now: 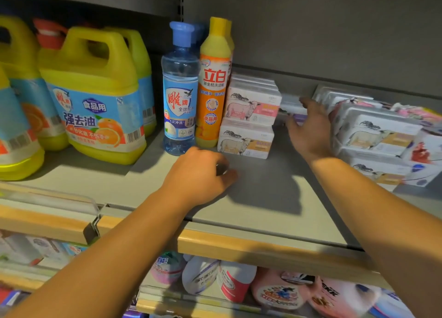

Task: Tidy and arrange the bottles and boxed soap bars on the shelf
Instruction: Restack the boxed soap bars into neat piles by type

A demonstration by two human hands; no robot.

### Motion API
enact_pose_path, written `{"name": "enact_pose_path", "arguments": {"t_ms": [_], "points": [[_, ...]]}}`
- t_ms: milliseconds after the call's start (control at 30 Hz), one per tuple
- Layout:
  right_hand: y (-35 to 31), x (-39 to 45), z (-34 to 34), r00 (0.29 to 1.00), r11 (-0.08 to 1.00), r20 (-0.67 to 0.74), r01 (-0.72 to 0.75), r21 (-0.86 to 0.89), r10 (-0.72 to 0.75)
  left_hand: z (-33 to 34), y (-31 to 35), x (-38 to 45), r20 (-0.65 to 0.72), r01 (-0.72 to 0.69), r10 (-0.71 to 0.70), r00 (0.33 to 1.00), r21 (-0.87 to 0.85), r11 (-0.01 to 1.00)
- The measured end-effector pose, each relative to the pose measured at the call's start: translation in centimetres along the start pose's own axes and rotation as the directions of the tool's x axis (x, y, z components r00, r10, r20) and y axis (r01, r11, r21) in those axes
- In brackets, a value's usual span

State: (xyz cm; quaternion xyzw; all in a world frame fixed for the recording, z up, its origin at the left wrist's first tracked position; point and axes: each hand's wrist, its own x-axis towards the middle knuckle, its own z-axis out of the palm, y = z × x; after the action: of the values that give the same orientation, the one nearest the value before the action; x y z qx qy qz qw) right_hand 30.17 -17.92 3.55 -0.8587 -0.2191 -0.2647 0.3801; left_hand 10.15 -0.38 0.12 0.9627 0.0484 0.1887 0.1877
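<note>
a person is reaching both arms onto a grey shelf (275, 198) in a shop, seen from a camera on their head. the tidying is looking partly done. at the left, big yellow jugs (95, 102) are standing in a loose cluster. next to them a clear blue bottle (180, 97) and an orange bottle (214, 90) are standing upright, touching side by side. just right of the orange bottle, a stack of boxed soap bars (250, 116) is sitting squarely, two layers high. what is looking left to do: a smaller box (290, 107) is lying alone at the back, and a larger pile of soap boxes (378, 135) at the right is sitting crooked, with pink packets (416, 113) jumbled behind it.

the left hand (201, 174) is hovering over the bare shelf in front of the bottles, fingers loosely curled downward, holding nothing that can be seen; a dark ring is showing on one finger. the right hand (311, 126) is stretching toward the back, fingers spread fairly straight, sitting between the lone box and the crooked pile. it is blurred, so whether it is touching either one cannot be told.
</note>
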Motion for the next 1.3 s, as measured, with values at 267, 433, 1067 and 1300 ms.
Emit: {"name": "enact_pose_path", "arguments": {"t_ms": [267,433,1067,1300], "points": [[2.0,4.8,3.6,0.969,0.958,0.241,0.025,-0.287,0.047,0.2,-0.5,0.4,-0.007,0.065,-0.066,0.998,-0.112,0.992],[2.6,7.3,5.8,0.936,0.873,0.341,0.093,-0.479,0.088,0.3,-0.5,0.4,-0.038,0.045,-0.052,0.998,-0.153,0.987],[-2.5,5.2,-1.9,0.972,0.942,0.154,-0.124,-0.311,0.179,0.2,-0.5,0.4,0.007,0.034,-0.033,0.999,-0.068,0.997],[-6.7,-0.5,-8.2,0.992,0.984,0.123,0.015,-0.178,0.007,-0.6,-0.2,-0.2,-0.007,0.067,-0.071,0.997,-0.252,0.965]]}}
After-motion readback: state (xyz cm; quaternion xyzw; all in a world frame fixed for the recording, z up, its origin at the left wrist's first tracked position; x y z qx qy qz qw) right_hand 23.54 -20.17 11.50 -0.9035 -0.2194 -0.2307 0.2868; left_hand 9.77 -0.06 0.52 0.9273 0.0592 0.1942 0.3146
